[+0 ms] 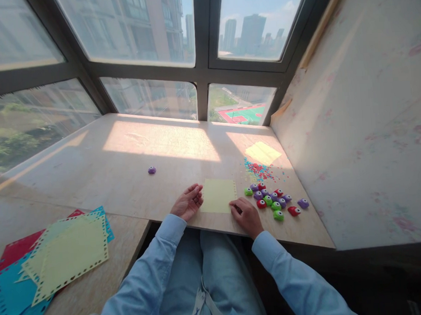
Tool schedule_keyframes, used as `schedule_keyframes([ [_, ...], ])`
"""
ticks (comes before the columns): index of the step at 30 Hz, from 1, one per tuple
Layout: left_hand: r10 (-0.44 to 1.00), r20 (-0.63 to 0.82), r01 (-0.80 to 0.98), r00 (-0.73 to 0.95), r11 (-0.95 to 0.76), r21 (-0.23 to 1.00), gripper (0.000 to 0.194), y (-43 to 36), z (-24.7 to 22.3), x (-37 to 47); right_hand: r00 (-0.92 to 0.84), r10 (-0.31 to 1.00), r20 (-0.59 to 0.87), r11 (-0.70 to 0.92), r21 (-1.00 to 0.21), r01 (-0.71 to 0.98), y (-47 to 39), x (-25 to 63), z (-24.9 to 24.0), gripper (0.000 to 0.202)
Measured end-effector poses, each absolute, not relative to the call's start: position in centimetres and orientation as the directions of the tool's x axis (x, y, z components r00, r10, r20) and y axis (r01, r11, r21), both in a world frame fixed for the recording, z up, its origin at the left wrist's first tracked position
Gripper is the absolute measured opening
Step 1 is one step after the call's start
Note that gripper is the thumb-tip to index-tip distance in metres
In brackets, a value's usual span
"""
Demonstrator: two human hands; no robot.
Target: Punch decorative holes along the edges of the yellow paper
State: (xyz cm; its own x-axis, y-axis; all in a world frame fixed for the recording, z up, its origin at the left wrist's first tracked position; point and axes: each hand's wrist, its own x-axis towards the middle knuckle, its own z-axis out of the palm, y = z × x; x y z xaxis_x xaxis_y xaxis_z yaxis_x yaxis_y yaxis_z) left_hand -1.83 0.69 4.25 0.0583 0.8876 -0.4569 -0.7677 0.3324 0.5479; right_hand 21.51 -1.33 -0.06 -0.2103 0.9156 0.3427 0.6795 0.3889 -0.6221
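A pale yellow sheet of paper (218, 195) lies on the table in front of me, with small punched holes down its right edge. My left hand (187, 204) is at the sheet's left edge, palm turned up and fingers curled together; what they hold, if anything, does not show. At the lower right edge, my right hand (248, 217) has thumb and forefinger closed on the sheet. Close to its right side lie several small one-eyed hole punches in green (278, 215), red (294, 211) and purple (303, 202).
Red, blue and yellow paper dots (260, 171) are scattered behind the punches, near another yellow sheet (263, 153). A single purple punch (152, 170) sits farther left. Hole-edged yellow sheets (76, 256), with blue and red ones, overlap on the left surface. Windows and a wall border the table.
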Motion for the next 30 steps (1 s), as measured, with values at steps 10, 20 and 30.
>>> schedule_keyframes([
  [10, 0.905, -0.408, -0.620, 0.118, 0.388, 0.682, 0.022, 3.2, 5.4, 2.5, -0.205, 0.920, 0.333, 0.378, -0.627, 0.680, -1.5, 21.2, 0.5, 0.015],
  [20, 0.979, -0.107, -0.081, 0.175, 0.123, 0.989, 0.016, 9.5, 6.4, 10.9, -0.180, 0.925, 0.333, 0.362, -0.636, 0.682, -1.4, 21.0, 0.6, 0.015],
  [30, 0.968, -0.005, -0.025, 0.252, 0.012, 1.000, 0.020, 13.0, 5.0, 12.5, -0.179, 0.926, 0.333, 0.358, -0.614, 0.703, -1.3, 21.0, 0.6, 0.016],
])
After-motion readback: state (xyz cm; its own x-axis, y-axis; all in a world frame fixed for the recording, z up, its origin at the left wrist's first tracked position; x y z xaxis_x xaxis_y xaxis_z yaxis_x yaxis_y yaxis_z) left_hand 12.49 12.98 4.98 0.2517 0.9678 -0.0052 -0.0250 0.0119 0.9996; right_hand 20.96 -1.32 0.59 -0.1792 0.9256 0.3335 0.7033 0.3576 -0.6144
